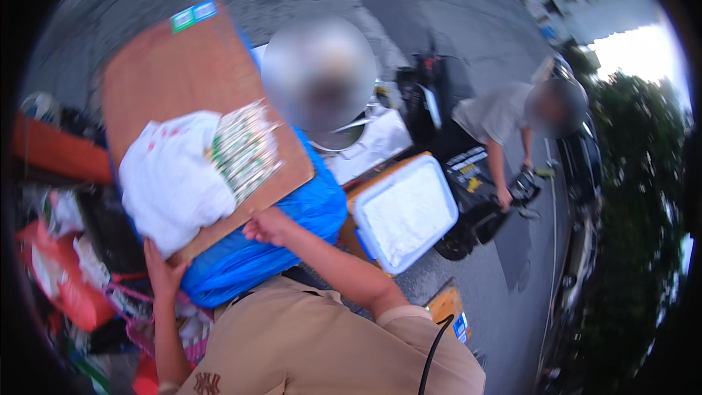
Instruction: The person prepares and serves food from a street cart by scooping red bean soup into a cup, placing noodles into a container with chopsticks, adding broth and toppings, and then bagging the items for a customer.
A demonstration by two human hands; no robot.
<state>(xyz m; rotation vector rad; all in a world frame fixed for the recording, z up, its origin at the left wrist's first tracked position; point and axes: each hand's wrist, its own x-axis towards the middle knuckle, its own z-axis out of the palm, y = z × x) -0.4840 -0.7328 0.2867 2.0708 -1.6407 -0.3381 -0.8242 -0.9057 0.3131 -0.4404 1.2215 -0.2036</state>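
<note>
A brown board (170, 77) lies on top of blue plastic sheeting (323, 192) in front of me. On it a white cloth (175, 181) with red marks lies bunched. Against the cloth's right side rests a row of slim, pale wrapped items (247, 148) with green markings, too blurred to name. My left hand (163, 273) is at the board's near left corner, by the cloth's lower edge, thumb and fingers apart. At the board's near edge is my right hand (269, 227), its fingers curled; whether it grips the edge is unclear.
A blue-rimmed tub with a white top (408, 211) stands to the right. Beyond it a person (493, 115) holds a scooter's handlebars (518, 186). Another person (318, 74), blurred, is across the board. Red plastic bags (82, 296) and a pink basket (142, 334) crowd the left.
</note>
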